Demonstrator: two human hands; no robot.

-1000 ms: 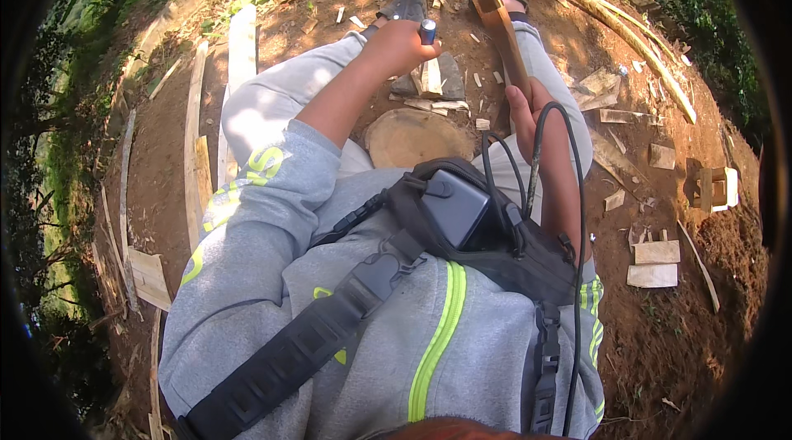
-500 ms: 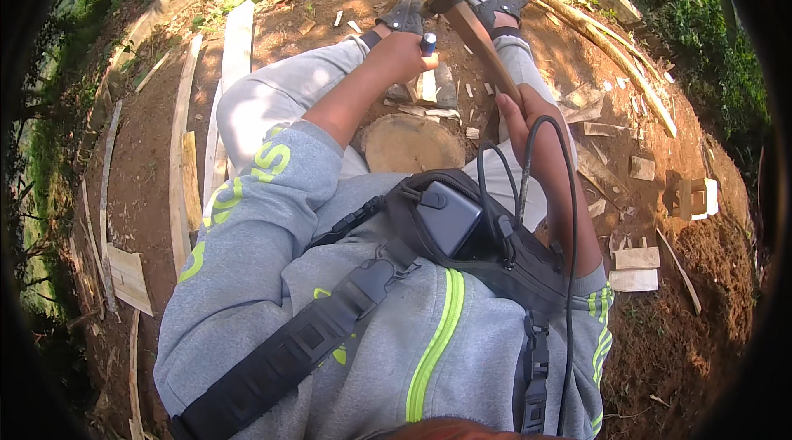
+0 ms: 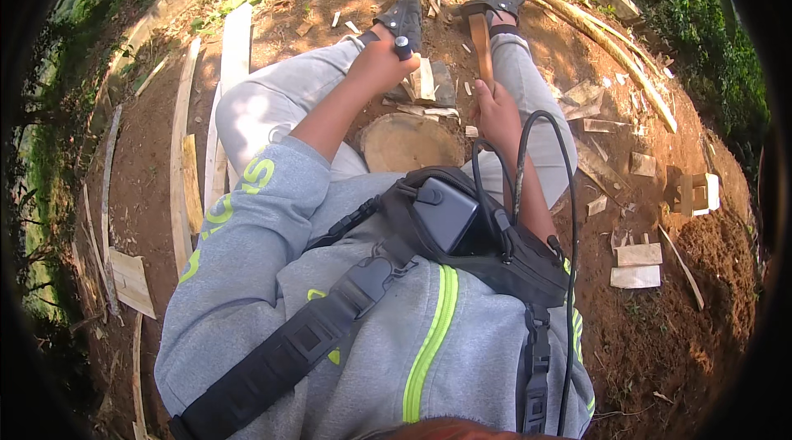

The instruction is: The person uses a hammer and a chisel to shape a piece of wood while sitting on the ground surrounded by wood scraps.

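My left hand point(image 3: 379, 68) is closed around the upright handle of a chisel-like tool point(image 3: 403, 47), dark with a round, shiny butt end. Its lower end is hidden behind the fist. Just beside that hand, a pale strip of wood point(image 3: 424, 81) lies on a dark block point(image 3: 444, 87) between my legs. With its fingers wrapped round the wooden handle, my right hand point(image 3: 500, 116) grips a hammer point(image 3: 481, 48). The hammer's dark head is out by my right shoe, partly blending with it. Nearer my body stands a round cut log point(image 3: 412, 144).
Long boards point(image 3: 237, 44) lie on the earth at the left. Wood chips and offcuts point(image 3: 639, 255) are scattered at the right. A long pole point(image 3: 610, 44) borders the far right, near green plants. A cable point(image 3: 569, 192) loops from my black waist bag point(image 3: 396, 217).
My right hand and the hammer have swung left and nearer my body, the handle now more upright. My left hand has shifted slightly left and the tool's butt end is lower.
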